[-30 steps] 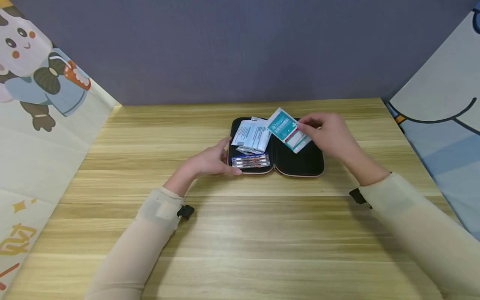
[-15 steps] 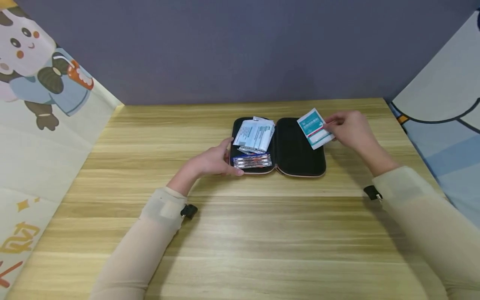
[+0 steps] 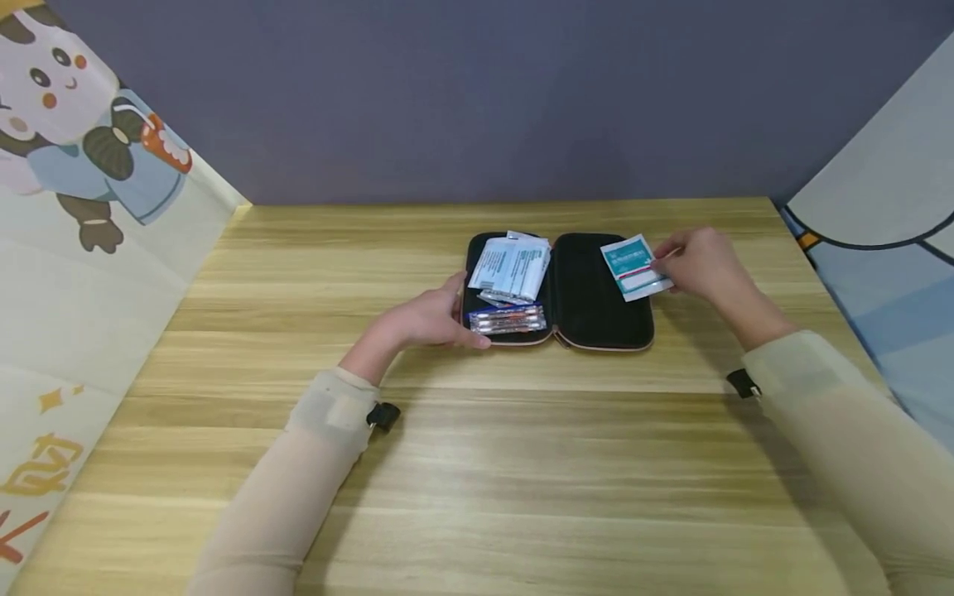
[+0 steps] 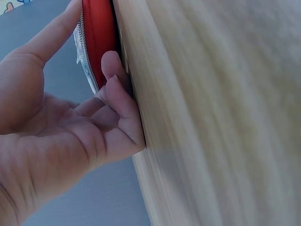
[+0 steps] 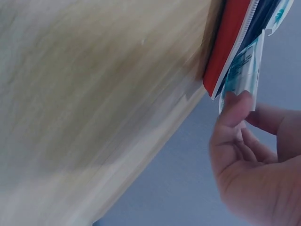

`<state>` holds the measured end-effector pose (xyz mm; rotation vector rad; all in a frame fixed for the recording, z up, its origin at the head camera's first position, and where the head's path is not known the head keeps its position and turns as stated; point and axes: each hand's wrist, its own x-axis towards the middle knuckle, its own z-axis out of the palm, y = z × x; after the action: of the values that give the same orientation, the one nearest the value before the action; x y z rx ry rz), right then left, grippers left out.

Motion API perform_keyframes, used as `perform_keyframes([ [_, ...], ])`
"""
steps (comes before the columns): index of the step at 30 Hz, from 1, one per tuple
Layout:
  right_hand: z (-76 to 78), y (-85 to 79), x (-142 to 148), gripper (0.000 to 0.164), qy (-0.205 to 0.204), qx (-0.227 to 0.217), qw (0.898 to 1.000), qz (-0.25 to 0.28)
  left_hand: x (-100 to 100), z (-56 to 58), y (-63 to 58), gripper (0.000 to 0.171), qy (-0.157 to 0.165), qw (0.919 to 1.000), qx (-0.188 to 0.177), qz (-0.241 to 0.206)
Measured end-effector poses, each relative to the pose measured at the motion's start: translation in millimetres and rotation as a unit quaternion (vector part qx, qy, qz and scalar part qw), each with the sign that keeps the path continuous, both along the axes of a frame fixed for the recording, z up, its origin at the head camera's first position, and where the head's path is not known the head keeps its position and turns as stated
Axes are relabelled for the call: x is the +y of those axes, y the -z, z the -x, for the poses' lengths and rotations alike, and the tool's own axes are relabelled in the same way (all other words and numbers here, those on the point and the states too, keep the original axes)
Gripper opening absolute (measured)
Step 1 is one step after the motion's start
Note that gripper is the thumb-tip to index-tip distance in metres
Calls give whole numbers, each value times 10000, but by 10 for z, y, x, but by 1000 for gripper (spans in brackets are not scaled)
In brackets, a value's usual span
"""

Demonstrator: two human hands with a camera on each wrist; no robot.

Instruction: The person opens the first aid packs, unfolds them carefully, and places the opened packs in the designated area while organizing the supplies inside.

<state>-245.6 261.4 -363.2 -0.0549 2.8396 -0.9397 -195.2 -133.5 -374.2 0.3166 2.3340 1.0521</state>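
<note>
A zip case (image 3: 589, 319), black inside and red outside, lies unfolded flat at the back of the table. My left hand (image 3: 428, 321) holds its left side, thumb at the front corner; in the left wrist view the other fingers bend against the red wall (image 4: 98, 37). My right hand (image 3: 701, 263) pinches the right edge of a teal-and-white sachet (image 3: 633, 269) over the case's right half. From the right wrist view, the sachet (image 5: 244, 70) slants by the zipped rim. The left half holds pale blue-white sachets (image 3: 510, 266) and clear-wrapped cotton swabs (image 3: 507, 319).
The wooden table (image 3: 477, 463) extends in front of the case and to both sides. A dark grey-blue panel (image 3: 477, 99) stands behind it. Cartoon-printed walls (image 3: 149, 273) flank the table left and right.
My right hand has carried the teal-and-white sachet rightward from the case's middle, then lowered it slightly over the right half. My left hand stays at the case's left side.
</note>
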Motion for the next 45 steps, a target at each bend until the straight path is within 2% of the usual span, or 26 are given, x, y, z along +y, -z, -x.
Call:
perform_keyframes([
  [5, 7, -35, 39, 36, -274, 174, 9958, -853, 24, 6, -11, 132, -3, 10000, -25, 85],
  [8, 34, -71, 46, 41, -398, 83, 9922, -1178, 37, 6, -20, 133, 25, 9999, -3, 128],
  [13, 160, -79, -52, 40, -919, -103, 9869, -1325, 34, 4, -17, 132, 15, 9998, -18, 173],
  [18, 324, -27, -215, 40, -1412, -26, 9793, -1450, 35, 7, -8, 132, 60, 9998, -39, 183],
  [26, 494, 78, -401, 35, -1716, 545, 9734, -1417, 35, -3, -14, 133, 42, 9998, -45, 171],
  [31, 466, 79, -321, 40, -1616, 667, 9768, -1237, 27, -3, -14, 131, 46, 10000, -57, 18],
  [34, 404, 56, -190, 44, -1719, 540, 9778, -1073, 29, 14, -12, 131, 79, 9999, -86, -10],
  [38, 298, 61, -36, 62, -2014, 319, 9718, -1180, 33, 21, -31, 133, 113, 9998, -135, 31],
  [41, 240, 104, 42, 80, -2064, 185, 9696, -1299, 42, 16, -40, 134, 118, 9998, -172, 21],
  [45, 220, 188, 98, 87, -2030, 66, 9710, -1264, 51, 11, -30, 136, 70, 9996, -247, 120],
])
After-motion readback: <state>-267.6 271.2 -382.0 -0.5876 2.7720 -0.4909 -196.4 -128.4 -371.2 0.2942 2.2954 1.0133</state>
